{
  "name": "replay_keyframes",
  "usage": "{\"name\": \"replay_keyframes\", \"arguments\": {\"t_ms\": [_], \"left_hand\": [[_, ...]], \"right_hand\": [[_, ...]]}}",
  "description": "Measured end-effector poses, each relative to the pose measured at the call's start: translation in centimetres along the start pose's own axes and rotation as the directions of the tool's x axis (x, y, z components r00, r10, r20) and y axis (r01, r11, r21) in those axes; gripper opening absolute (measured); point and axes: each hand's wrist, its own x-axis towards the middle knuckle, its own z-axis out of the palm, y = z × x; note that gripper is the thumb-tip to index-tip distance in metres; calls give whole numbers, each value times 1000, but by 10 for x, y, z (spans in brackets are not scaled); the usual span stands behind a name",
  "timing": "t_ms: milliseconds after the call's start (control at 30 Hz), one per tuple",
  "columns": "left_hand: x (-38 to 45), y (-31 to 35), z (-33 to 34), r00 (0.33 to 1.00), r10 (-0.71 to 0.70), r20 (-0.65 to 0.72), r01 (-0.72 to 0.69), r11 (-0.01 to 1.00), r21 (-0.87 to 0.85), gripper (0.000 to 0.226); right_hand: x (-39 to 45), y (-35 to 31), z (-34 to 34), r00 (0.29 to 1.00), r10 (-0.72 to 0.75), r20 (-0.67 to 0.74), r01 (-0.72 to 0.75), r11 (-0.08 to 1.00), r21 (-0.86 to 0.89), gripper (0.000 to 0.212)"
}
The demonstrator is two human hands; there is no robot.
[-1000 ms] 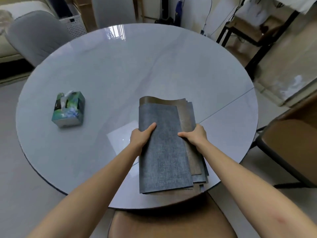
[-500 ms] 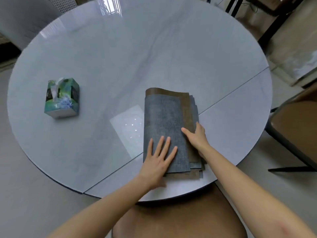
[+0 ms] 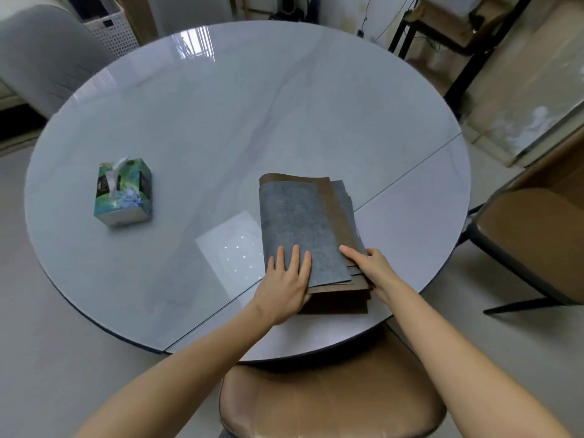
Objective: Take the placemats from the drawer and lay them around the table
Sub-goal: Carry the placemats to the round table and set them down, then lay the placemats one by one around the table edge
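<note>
Item count, head view. Counter [image 3: 221, 128]: one, round, with a glossy grey top. Placemat stack [image 3: 303, 235]: one stack on the counter; the exact number of placemats cannot be determined, as only offset edges show. Visible layers: one grey mat on top, at least one brown mat beneath it, further grey edges at the right side, and one dark brown layer at the near end. Tissue box [image 3: 124, 192]: one. Hands: two, the left hand [image 3: 286, 284] and the right hand [image 3: 373, 263], both on the stack. Chairs: three in view, namely one brown chair [image 3: 328, 403] at the near edge, one brown chair [image 3: 534, 238] at right, and one grey chair [image 3: 47, 58] at far left.
</note>
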Motion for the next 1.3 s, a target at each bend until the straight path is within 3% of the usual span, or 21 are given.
{"name": "replay_keyframes", "arguments": {"t_ms": [67,133,233,267,300,333,400,433,467,500,600,700,833,867,933,1000,1067,1133,1167,1200,1300], "left_hand": [[-12,-5,-6,999,-22,-26,21,999,-34,73],[-23,-10,-12,999,-45,-13,43,992,-121,71],[-34,-23,-11,998,-61,34,69,864,-499,82],[-39,-29,-14,995,-55,82,96,740,-665,90],[-44,-35,-21,988,-40,150,148,543,-827,97],[-48,-42,-31,976,-29,216,216,269,-939,102],[-52,-61,-48,952,-78,295,265,-269,-926,103],[-54,-73,-55,943,-104,316,241,-443,-864,99],[-55,-86,-59,938,-126,324,211,-535,-818,91],[-57,-98,-61,935,-151,322,189,-558,-808,81],[-70,-129,-59,915,-197,353,212,-508,-835,64],[-82,-157,-45,909,-194,368,223,-520,-824,69],[-89,-190,-15,879,-239,412,229,-547,-805,72],[-90,-196,-5,865,-263,428,238,-536,-810,72],[-93,-203,13,813,-332,477,293,-475,-830,67],[-98,-204,33,742,-394,542,440,-323,-838,71],[-101,-202,55,688,-495,531,633,51,-773,87],[-103,-198,65,719,-593,362,661,424,-618,82],[-104,-195,64,752,-606,259,622,521,-585,76],[-103,-196,65,771,-603,203,583,542,-605,68],[-101,-196,65,756,-623,199,555,449,-700,47]], "right_hand": [[-11,-13,1,991,67,112,-77,994,81,67],[-23,-27,8,981,46,187,-65,993,98,56],[-46,-53,25,974,-163,158,184,975,-128,41],[-55,-62,32,956,-241,170,274,938,-212,38],[-64,-70,39,931,-307,197,353,894,-276,39],[-73,-78,49,904,-355,236,417,854,-312,39],[-90,-88,78,850,-424,313,522,762,-384,30],[-96,-90,97,819,-465,337,574,678,-458,22],[-103,-89,118,786,-503,358,615,579,-536,16],[-108,-86,139,758,-532,376,639,494,-590,13],[-114,-66,189,745,-540,392,640,409,-651,16],[-107,-42,218,741,-491,458,660,407,-632,34],[-103,-13,233,713,-302,633,671,554,-492,74],[-99,-4,235,697,-234,678,678,523,-517,79],[-86,18,235,694,-122,709,705,317,-635,80],[-73,40,231,709,-68,702,705,83,-704,84],[-64,56,226,684,-74,725,720,-86,-688,90],[-59,58,222,645,-98,758,749,-119,-652,91],[-57,56,220,630,-102,770,763,-108,-638,88],[-55,51,217,618,-109,779,772,-104,-627,84],[-45,37,210,623,-178,761,750,-141,-647,81]]}}
